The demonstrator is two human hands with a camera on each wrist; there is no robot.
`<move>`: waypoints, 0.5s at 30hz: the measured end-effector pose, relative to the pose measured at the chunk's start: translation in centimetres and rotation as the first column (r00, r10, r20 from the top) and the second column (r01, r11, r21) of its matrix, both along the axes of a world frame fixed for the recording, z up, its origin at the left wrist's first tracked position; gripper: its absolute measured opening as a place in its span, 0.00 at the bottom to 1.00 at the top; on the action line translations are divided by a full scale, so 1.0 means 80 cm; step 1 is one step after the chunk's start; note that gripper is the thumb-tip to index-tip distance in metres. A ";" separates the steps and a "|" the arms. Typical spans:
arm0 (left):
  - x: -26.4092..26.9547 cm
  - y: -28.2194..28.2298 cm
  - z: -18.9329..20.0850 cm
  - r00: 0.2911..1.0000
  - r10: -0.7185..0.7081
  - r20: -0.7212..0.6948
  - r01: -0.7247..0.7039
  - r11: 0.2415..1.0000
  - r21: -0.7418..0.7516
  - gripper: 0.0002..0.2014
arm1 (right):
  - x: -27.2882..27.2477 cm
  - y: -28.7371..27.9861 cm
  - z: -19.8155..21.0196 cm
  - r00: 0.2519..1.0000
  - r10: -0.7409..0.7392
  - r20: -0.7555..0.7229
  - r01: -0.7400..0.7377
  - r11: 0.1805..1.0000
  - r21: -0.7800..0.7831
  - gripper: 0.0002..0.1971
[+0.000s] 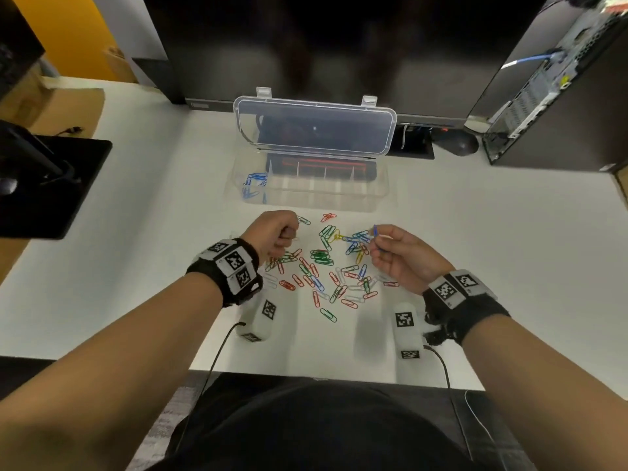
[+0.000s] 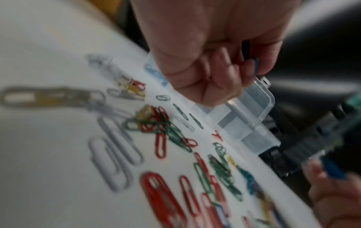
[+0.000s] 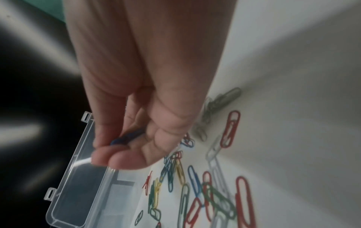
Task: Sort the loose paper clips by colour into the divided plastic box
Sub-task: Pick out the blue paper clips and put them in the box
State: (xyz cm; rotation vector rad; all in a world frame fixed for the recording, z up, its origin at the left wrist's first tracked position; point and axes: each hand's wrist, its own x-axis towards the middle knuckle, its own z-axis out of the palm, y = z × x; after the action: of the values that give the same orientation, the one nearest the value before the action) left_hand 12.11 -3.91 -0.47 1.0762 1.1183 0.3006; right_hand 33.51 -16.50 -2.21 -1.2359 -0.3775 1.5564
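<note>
Mid-sort, seen from above the desk (image 1: pixel 458 232). The right hand (image 1: pixel 401 256) is raised over the right side of the loose pile, thumb and forefinger pinching a blue paper clip (image 1: pixel 375 230); the right wrist view shows the same blue clip caught between the fingertips (image 3: pixel 109 155). The left hand (image 1: pixel 275 236) is curled into a fist above the pile's left side, and the left wrist view shows a dark blue clip (image 2: pixel 255 64) nipped between its fingers.

The loose paper clips (image 1: pixel 323 263), in red, green, blue, yellow and white, lie scattered near the front edge of the desk, between the two hands and just in front of the box.

Risks, as judgements: several clips overlap, and some may be hooked together, so a lifted clip may drag a neighbour of another colour along. A thin pinch could slip and drop the clip back into the pile or into the wrong cell. The transparent dividers are hard to read, which invites a misplaced drop.

The divided plastic box (image 1: pixel 384 195) stands toward the rear of the desk, its clear lid (image 1: pixel 390 130) propped upright behind it. Its leftmost compartment holds a cluster of blue clips (image 1: pixel 254 185); the other compartments appear empty.
</note>
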 end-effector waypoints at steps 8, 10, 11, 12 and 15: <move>-0.014 -0.018 -0.005 0.975 0.153 0.164 -0.120 0.974 -0.193 0.12 | -0.012 0.019 -0.001 0.988 -0.005 0.153 0.023 0.993 -0.115 0.08; -0.014 -0.023 -0.004 0.992 0.084 0.094 -0.072 0.990 -0.125 0.11 | -0.016 0.024 0.002 0.772 0.160 0.616 -0.099 0.986 -0.133 0.07; -0.013 -0.026 -0.003 1.000 -0.009 -0.001 0.009 1.000 -0.014 0.10 | -0.017 0.027 0.002 0.564 0.250 0.787 -0.197 0.966 -0.166 0.06; -0.011 -0.031 -0.004 0.983 -0.114 -0.144 0.134 0.981 0.139 0.08 | -0.019 0.029 0.001 0.357 0.314 0.880 -0.293 0.932 -0.214 0.06; -0.007 -0.044 -0.009 0.814 -0.285 -0.506 0.532 0.714 0.455 0.06 | -0.029 0.034 -0.003 0.004 0.401 0.916 -0.422 0.831 -0.362 0.12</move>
State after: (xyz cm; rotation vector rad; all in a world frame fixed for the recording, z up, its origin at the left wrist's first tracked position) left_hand 11.53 -7.45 -1.18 1.9863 1.1226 0.0415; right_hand 31.16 -13.74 -2.45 -2.1901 -1.8122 0.8376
